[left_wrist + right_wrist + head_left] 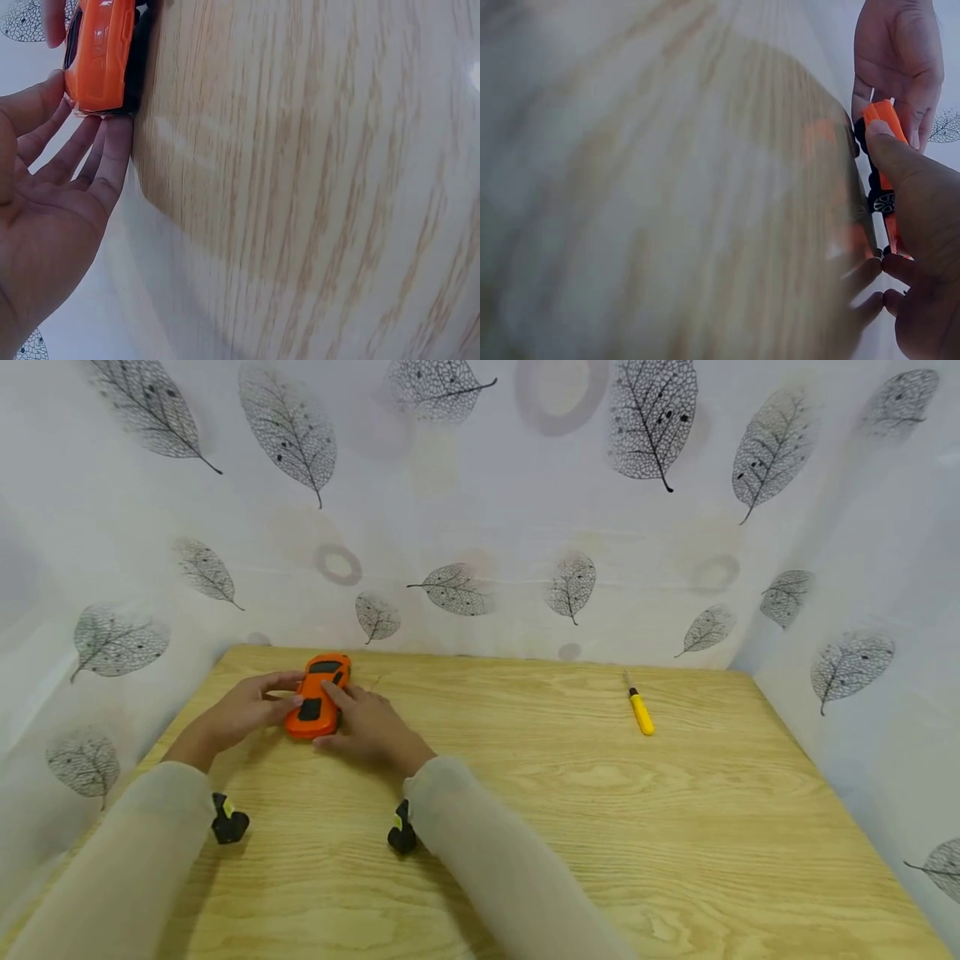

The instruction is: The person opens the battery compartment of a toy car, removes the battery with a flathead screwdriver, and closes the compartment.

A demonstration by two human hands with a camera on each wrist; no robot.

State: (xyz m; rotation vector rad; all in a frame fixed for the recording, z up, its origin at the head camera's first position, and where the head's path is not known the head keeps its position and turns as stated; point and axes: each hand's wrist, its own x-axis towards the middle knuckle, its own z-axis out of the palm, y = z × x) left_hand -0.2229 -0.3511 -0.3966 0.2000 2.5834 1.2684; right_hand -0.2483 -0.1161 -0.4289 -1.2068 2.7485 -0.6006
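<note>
Sleeved forearms framed a small orange plastic toy car point(317, 706) at the light wooden tabletop's point(570, 827) far-left.
Right hand point(371, 727) pinched its flank; left hand point(243, 710), fingers straight, touched it. Judged light, rigid, smooth; best held across the sides.

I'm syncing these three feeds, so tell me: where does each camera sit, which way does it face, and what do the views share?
Head: worn on the head, looking forward and down at the wooden table; both sleeved arms, left hand and right hand show.
Left wrist: beside the left hand, facing its open palm and the orange toy car.
Right wrist: beside the right hand, facing its fingers on the car.
Shared: all three show the car; only the head view shows the yellow tool.
</note>
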